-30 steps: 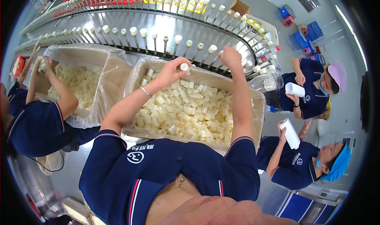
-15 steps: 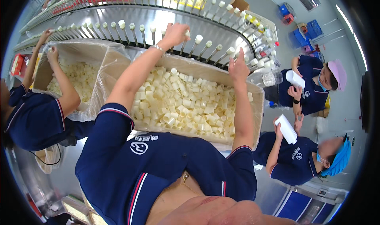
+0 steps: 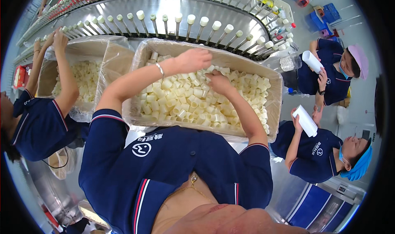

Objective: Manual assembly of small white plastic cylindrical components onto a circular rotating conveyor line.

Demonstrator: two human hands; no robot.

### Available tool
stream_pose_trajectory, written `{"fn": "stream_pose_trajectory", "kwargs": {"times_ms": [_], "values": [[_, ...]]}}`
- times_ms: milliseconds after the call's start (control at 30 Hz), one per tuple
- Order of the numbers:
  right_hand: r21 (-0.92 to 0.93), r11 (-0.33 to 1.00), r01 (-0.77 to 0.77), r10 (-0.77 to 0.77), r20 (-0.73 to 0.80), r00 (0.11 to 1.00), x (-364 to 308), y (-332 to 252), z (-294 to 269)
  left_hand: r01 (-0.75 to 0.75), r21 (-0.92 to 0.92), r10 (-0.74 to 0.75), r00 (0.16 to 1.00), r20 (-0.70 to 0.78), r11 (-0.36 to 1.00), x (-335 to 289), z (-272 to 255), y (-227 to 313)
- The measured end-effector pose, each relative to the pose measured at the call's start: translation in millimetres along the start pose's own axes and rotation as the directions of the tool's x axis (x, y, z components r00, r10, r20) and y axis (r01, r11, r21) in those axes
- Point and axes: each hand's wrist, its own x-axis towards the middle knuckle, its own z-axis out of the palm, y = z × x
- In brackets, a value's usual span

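Note:
Short cream-white plastic tubes (image 3: pixel 197 96) fill a cardboard box (image 3: pixel 275 106) lined with clear film in front of me. Above the middle of this box is my left hand (image 3: pixel 194 60), wearing a silver bracelet, its fingers bent together and pointing right; whatever they hold is hidden. Just below and right of it, my right hand (image 3: pixel 220 82) reaches down among the tubes with curled fingers. I cannot make out what is in its grasp. Beyond the box runs a curved row of upright metal rods (image 3: pixel 177 29), many topped with white caps or tubes.
On the left, a co-worker (image 3: pixel 45 114) reaches to the rods over a second lined box (image 3: pixel 117 63) of tubes. Two co-workers on the right, one in a pink cap (image 3: pixel 358 61) and one in a blue cap (image 3: pixel 357 162), hold white cylinders. A clear container (image 3: pixel 290 63) stands by the rods' bend.
Both my hands have left the rods and come down over the box of tubes, the left moving right and the right moving left. The left co-worker's lower hand has risen toward the rods.

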Motion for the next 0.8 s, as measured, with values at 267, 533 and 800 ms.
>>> {"fn": "stream_pose_trajectory", "kwargs": {"times_ms": [267,533,800], "values": [[0.755,0.648,0.101,-0.024,-0.113,0.993,6.9,-4.1,-24.6,0.309,-0.097,-0.228,0.848,0.478,0.946,-35.9,70.9,13.7],[0.958,0.255,0.134,-0.034,-0.129,0.991,-1.8,-16.3,-74.5,0.263,0.327,-0.411,0.713,0.568,0.908,-34.7,74.7,18.5],[0.202,0.954,0.219,-0.056,-0.601,0.797,65.4,-37.3,-151.6,0.374,0.125,-0.385,0.777,0.498,0.919,-34.4,37.7,14.3]]}}
